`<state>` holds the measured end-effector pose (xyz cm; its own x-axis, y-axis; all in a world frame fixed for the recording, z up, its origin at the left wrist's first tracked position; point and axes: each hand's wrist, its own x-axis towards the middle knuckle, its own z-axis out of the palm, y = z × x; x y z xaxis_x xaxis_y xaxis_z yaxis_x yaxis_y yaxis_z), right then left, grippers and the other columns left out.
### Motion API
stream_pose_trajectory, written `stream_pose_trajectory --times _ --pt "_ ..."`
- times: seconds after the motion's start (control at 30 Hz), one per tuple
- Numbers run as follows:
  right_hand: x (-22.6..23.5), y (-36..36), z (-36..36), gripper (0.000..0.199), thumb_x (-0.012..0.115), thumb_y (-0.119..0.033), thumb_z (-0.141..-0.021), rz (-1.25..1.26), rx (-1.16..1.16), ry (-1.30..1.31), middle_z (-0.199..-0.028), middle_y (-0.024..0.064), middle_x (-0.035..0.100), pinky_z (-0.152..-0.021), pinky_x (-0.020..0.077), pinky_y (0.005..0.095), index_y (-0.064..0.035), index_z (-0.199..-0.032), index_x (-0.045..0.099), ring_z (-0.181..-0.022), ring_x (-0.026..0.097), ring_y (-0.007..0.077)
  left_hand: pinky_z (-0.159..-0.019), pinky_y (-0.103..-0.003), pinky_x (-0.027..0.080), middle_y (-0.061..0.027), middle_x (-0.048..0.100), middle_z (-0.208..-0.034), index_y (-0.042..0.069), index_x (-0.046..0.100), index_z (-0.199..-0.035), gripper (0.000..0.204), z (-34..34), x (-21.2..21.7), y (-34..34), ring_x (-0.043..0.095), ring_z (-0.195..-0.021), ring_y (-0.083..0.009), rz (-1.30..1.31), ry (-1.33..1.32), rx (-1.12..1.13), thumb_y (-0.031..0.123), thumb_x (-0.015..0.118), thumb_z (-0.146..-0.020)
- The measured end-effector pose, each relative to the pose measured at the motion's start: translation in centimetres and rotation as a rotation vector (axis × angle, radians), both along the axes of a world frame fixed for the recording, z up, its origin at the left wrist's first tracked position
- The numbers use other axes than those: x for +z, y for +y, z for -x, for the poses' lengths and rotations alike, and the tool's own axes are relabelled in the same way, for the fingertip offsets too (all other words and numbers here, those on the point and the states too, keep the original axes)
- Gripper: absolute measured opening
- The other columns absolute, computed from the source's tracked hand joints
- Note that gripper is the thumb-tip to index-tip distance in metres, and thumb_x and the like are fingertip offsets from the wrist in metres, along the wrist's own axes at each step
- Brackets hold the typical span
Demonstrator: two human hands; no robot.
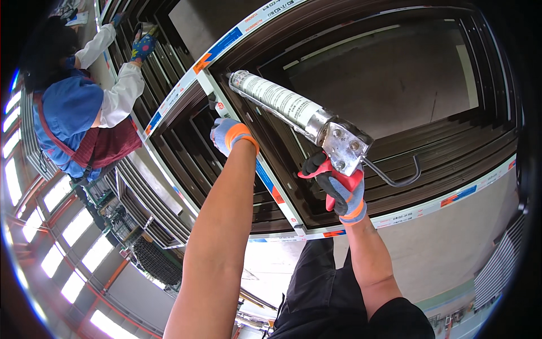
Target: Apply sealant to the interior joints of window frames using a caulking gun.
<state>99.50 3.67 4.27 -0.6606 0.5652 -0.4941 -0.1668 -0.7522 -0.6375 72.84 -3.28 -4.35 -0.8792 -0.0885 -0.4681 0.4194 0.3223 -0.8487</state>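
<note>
My right hand (pixel 337 189), in a grey and orange glove, grips the red handle and trigger of a metal caulking gun (pixel 316 127). Its white sealant tube (pixel 276 99) points up and left, and the nozzle tip touches the taped mullion of a dark brown window frame (pixel 451 152). My left hand (pixel 228 134), gloved the same way, rests on that taped bar just below the nozzle. The fingers of my left hand curl over the bar's edge.
A second dark frame (pixel 169 169) lies to the left with white protective tape (pixel 186 85) along its rails. A co-worker in a blue top and dark red apron (pixel 84 124) works at the far left, gloved hands (pixel 142 46) on another frame. Concrete floor shows through the frame openings.
</note>
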Motion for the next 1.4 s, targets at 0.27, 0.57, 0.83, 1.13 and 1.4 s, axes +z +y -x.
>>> stream_pose_trajectory --times 0.27,0.57,0.83,1.13,1.4 --pt "1.4 1.4 -0.7 0.043 0.064 -0.001 -0.075 -0.028 -0.008 0.043 -0.112 0.0174 0.071 -0.097 0.0455 0.0326 0.0066 -0.118 0.063 -0.102 0.064 0.0215 -0.064 -0.029 0.053 -0.0002 0.067 -0.089 0.012 0.055 -0.117 0.024 1.1 -0.7 -1.4 0.071 -0.075 -0.0152 -0.091 0.081 0.082 0.023 0.053 -0.096" --pt "-3.4 1.8 -0.1 0.030 0.059 -0.018 -0.086 -0.093 -0.097 0.107 -0.105 0.0186 0.072 -0.097 0.0444 0.0337 0.0067 -0.096 0.074 -0.100 0.064 0.0254 -0.068 -0.030 0.054 -0.0051 0.066 -0.099 0.010 0.054 -0.114 0.029 1.3 -0.9 -2.6 0.071 -0.078 -0.0177 0.019 -0.049 -0.088 0.028 0.059 -0.093" --pt "-6.1 0.4 0.9 0.039 0.064 -0.017 -0.087 0.203 -0.203 0.222 -0.105 0.0176 0.070 -0.096 0.0507 0.0409 0.0060 -0.118 0.063 -0.101 0.068 0.0280 -0.069 -0.026 0.054 0.0017 0.064 -0.118 0.018 0.067 -0.122 0.045 1.2 -0.3 -1.5 0.068 -0.099 -0.0095 0.245 -0.116 -0.224 0.042 0.073 -0.085" --pt "-6.8 0.1 1.1 0.039 0.069 -0.020 -0.087 0.252 -0.221 0.230 -0.106 0.0168 0.070 -0.096 0.0516 0.0409 0.0033 -0.117 0.064 -0.101 0.068 0.0274 -0.070 -0.026 0.055 0.0026 0.069 -0.108 0.016 0.061 -0.129 0.038 0.8 -1.0 -1.3 0.071 -0.094 -0.0120 0.261 -0.120 -0.138 0.035 0.061 -0.095" --pt "-6.7 0.2 2.2 0.038 0.070 -0.021 -0.085 0.254 -0.197 0.241 -0.101 0.0168 0.070 -0.094 0.0517 0.0406 0.0035 -0.114 0.064 -0.097 0.068 0.0266 -0.070 -0.025 0.054 0.0044 0.068 -0.110 0.016 0.061 -0.129 0.041 2.4 -1.4 -2.9 0.070 -0.093 -0.0118 0.137 0.059 -0.136 0.036 0.065 -0.093"
